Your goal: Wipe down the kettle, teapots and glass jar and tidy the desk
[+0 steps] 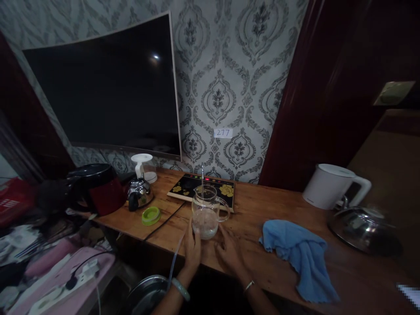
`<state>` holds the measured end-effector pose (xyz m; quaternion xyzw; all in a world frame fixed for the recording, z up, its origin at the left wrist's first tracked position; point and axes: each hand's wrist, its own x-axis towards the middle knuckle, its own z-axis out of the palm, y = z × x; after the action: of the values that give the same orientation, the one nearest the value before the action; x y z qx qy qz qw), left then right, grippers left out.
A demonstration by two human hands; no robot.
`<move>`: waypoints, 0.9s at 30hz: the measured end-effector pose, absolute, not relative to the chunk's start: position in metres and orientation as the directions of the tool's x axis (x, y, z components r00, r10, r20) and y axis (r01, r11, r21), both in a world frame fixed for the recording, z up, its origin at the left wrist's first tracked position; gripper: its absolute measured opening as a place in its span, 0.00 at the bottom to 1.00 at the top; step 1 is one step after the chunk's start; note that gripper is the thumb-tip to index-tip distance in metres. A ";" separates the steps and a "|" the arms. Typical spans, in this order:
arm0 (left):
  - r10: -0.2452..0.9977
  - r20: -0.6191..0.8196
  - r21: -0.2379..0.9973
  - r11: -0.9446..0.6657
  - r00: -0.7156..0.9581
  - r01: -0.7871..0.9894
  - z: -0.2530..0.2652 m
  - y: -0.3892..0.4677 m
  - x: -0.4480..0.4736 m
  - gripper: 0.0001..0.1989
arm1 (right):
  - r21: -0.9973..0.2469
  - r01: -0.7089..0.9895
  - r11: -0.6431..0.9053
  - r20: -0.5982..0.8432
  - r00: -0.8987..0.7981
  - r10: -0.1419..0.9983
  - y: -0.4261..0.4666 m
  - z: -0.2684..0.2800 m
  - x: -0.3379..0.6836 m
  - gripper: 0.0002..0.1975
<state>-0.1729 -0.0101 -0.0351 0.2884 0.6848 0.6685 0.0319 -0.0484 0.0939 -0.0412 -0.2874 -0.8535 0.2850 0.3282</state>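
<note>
A clear glass pitcher with a handle on its right stands upright near the table's front edge, with clear liquid in its lower part. My left hand is closed against the pitcher's left side. On the other side, my right hand has its fingers apart, with the fingertips beside the pitcher below its handle; whether they touch the glass I cannot tell. Behind the pitcher lies a black cooktop with gold flowers and a lit red indicator. A thin shiny upright piece shows above the pitcher's rim.
Left on the wooden table are a green lid-like dish, a small metal kettle and a red-black appliance. To the right lie a blue cloth, a white electric kettle and a metal kettle. A clear tube hangs over the edge.
</note>
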 end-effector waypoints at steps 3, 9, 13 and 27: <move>0.436 0.339 0.934 -0.053 -0.834 0.352 -0.038 -0.010 -0.174 0.36 | -0.674 0.292 0.678 0.405 -0.621 0.671 0.095 -0.041 -0.048 0.36; 0.426 0.350 0.931 -0.056 -0.834 0.362 -0.042 -0.008 -0.176 0.35 | -0.678 0.286 0.677 0.405 -0.623 0.669 0.096 -0.042 -0.048 0.36; 0.424 0.358 0.927 -0.060 -0.832 0.369 -0.042 -0.007 -0.176 0.34 | -0.665 0.317 0.676 0.387 -0.628 0.675 0.096 -0.043 -0.049 0.37; 0.446 0.402 0.903 -0.050 -0.800 0.426 -0.033 -0.010 -0.171 0.33 | -0.642 0.270 0.718 0.445 -0.631 0.635 0.097 -0.036 -0.043 0.36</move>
<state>-0.1710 -0.0096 -0.0328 0.3164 0.6890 0.6520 0.0074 -0.0431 0.0972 -0.0361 -0.2625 -0.8622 0.2686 0.3400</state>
